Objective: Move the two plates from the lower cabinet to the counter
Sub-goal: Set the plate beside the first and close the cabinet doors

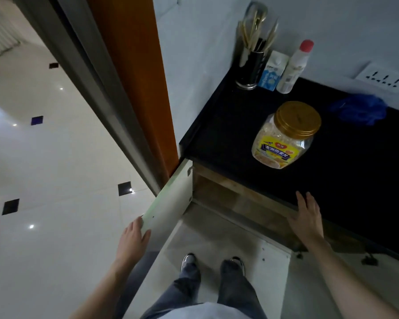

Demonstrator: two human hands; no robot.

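Observation:
The lower cabinet (pixel 219 192) under the black counter (pixel 346 171) stands with both white doors swung open. My left hand (pixel 134 238) grips the outer edge of the left door (pixel 171 203). My right hand (pixel 306 215) lies flat with fingers spread on the counter's front edge. The right door (pixel 283 256) hangs open below it. Only the cabinet's wooden top frame shows; its inside is hidden from this angle, and no plates are in sight.
On the counter stand a gold-lidded oat jar (pixel 286 137), a utensil holder (pixel 251 65), a small carton (pixel 272 72), a white bottle (pixel 294 67) and a blue cloth (pixel 359 109). An orange door frame (pixel 136 77) borders the counter's left. My feet (pixel 213 263) stand between the doors.

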